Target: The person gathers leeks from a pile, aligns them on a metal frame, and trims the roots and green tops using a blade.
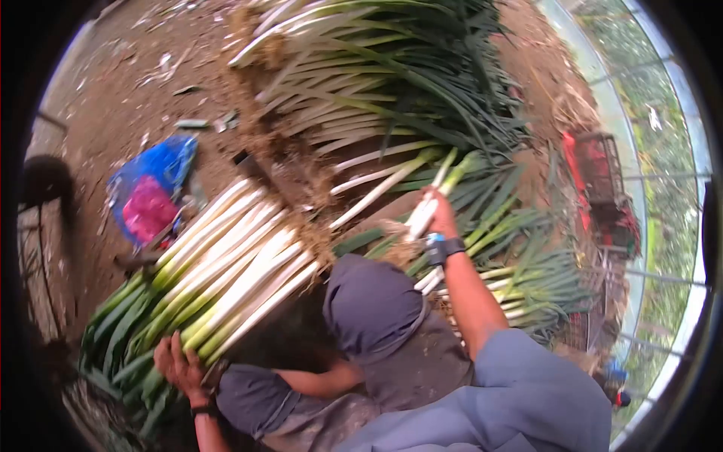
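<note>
My right hand (443, 215), with a dark watch on its wrist, is closed around a couple of leeks (420, 218); their white root ends point down toward my knee. My left hand (178, 365) lies against the green part of a row of leeks (233, 260) at my left, its fingers outstretched. That row lies side by side, white ends and roots toward the upper right, dark leaves toward the lower left. Beyond my knees spreads a large pile of leeks (354, 98), with roots on the left and leaves on the right.
A smaller group of leeks (520, 294) lies at my right, partly behind my forearm. Blue plastic (162, 162) and a pink bag (148, 209) sit on the dirt floor (105, 128). Crates with red material (595, 181) stand near the translucent wall at far right.
</note>
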### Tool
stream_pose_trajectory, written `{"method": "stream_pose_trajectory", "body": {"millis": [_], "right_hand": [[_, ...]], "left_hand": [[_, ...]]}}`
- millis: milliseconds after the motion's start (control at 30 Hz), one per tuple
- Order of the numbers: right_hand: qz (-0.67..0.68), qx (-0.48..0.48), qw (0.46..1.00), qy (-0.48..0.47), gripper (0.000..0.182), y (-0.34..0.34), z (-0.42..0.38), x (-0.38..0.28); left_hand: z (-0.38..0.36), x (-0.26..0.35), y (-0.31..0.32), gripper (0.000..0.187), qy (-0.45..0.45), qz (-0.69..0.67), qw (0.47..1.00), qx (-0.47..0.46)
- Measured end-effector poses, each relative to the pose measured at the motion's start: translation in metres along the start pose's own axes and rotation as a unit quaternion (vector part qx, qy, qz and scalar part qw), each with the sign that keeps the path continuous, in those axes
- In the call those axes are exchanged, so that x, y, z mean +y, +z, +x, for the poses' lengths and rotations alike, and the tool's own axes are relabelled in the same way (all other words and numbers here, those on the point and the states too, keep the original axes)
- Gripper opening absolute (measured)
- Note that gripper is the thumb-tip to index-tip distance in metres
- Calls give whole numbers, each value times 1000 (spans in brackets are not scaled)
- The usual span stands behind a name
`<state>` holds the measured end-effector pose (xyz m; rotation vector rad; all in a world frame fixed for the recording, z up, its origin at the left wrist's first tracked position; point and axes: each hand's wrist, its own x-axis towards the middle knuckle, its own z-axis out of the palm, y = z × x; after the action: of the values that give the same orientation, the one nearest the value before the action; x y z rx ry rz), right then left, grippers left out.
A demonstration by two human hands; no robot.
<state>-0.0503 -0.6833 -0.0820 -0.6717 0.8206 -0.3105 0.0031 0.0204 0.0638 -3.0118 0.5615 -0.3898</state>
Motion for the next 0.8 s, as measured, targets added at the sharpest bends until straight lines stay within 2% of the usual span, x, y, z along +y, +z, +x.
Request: {"method": "stream_pose_trajectory", "body": {"millis": [33, 67, 100, 133, 233, 300, 367, 400, 467, 567, 667, 700, 733, 767, 800], "right_hand": [[-77, -4, 996, -55, 20, 0, -13, -22], [-35, -53, 996, -57, 18, -7, 5, -43], [7, -103, 993, -56, 17, 19, 0, -67], [-16, 29, 994, -101, 17, 42, -12, -93], [-133, -50, 969, -202, 20, 145, -80, -168], [-65, -124, 954, -267, 22, 193, -97, -204], [25, -201, 931, -303, 24, 290, -178, -208], [47, -269, 908, -317, 24, 322, -208, -196], [-32, -306, 867, -391, 19, 375, -264, -149], [-156, -420, 761, -469, 18, 410, -290, -68], [-324, -414, 596, -608, 35, 408, -238, 45], [-459, -384, 517, -612, 35, 395, -235, 78], [-575, -355, 409, -613, 36, 383, -231, 111], [-578, -390, 370, -614, 33, 363, -213, 142], [-613, -444, 354, -550, 33, 337, -192, 171]], "left_hand": [[3, 3, -1, 41, 5, -31, 999, 12], [6, 9, -5, 42, -10, -29, 999, 12], [12, 16, -12, 42, -18, -48, 999, 12], [16, 22, -16, 42, -22, -64, 997, 23], [19, 30, -23, 42, -55, -73, 996, 18], [20, 32, -26, 40, -57, -92, 994, 33], [21, 33, -24, 40, -60, -102, 992, 48], [20, 33, -24, 40, -59, -101, 992, 54], [20, 34, -27, 40, -66, -103, 991, 56], [21, 35, -27, 39, -64, -114, 990, 54], [21, 34, -27, 39, -65, -119, 989, 58], [22, 35, -29, 38, -63, -114, 990, 64], [21, 34, -27, 38, -65, -111, 990, 62], [20, 34, -23, 38, -71, -110, 990, 55], [19, 34, -21, 38, -76, -109, 990, 48]]}}
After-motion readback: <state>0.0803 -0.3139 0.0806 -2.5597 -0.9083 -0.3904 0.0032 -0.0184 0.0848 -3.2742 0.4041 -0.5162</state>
